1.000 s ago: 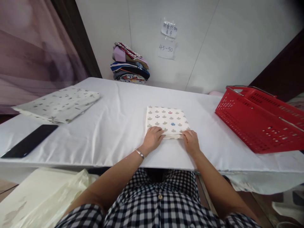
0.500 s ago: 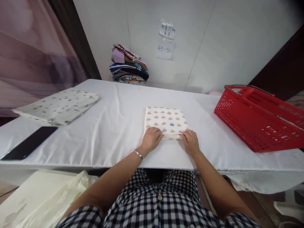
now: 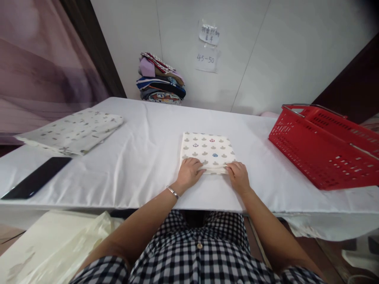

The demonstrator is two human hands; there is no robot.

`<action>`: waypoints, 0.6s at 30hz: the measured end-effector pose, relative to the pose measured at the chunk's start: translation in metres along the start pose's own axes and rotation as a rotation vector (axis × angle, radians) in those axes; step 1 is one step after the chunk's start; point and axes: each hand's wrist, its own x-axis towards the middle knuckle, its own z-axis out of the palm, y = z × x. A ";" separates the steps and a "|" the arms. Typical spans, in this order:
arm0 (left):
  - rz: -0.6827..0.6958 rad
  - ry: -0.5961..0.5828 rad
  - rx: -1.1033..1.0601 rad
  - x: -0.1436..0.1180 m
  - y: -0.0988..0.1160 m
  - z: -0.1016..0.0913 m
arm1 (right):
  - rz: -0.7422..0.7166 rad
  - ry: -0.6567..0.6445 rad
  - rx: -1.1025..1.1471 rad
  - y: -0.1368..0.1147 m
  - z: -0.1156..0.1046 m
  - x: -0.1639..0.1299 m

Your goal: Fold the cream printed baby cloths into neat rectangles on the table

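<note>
The small cream cloth printed with grey clover shapes (image 3: 207, 152), folded into a neat rectangle, lies flat on the white sheet-covered table (image 3: 142, 157) in the middle of the frame, its near edge towards the person. The left hand (image 3: 189, 172) pinches the near left corner of that edge, fingers curled over the top layer, and the right hand (image 3: 238, 176) grips the near right corner the same way. By the look of it, the step in hand is taking hold of the near edge for another fold or a lift; the next move would call for both corners rising evenly so the layers stay aligned. A red plastic basket (image 3: 325, 146) stands at the right, a larger patterned pale cloth (image 3: 74, 130) and a black phone (image 3: 37, 177) at the left.
</note>
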 end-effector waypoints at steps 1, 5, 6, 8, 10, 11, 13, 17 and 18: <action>-0.001 0.001 0.003 0.000 0.000 0.001 | -0.005 0.004 0.006 0.000 0.000 0.000; -0.002 0.011 -0.008 0.001 -0.002 0.001 | -0.014 0.005 0.017 0.001 -0.001 0.000; -0.004 0.016 -0.018 0.001 -0.002 0.001 | -0.013 0.003 0.021 0.001 -0.001 -0.001; -0.013 0.031 -0.042 0.002 -0.003 0.001 | -0.010 -0.001 0.029 0.001 -0.001 -0.001; -0.023 0.042 -0.071 0.003 -0.003 -0.001 | -0.010 -0.001 0.034 0.001 -0.001 -0.001; -0.030 0.045 -0.088 0.003 -0.003 -0.002 | -0.010 0.000 0.035 0.001 -0.001 -0.001; -0.050 0.050 -0.117 0.004 -0.003 -0.005 | -0.006 0.004 0.040 0.000 -0.001 -0.001; -0.103 0.098 -0.113 0.003 -0.003 -0.008 | 0.000 0.004 0.065 -0.002 -0.003 0.000; -0.111 0.099 -0.105 0.003 -0.004 -0.009 | -0.001 0.003 0.074 -0.002 -0.003 0.000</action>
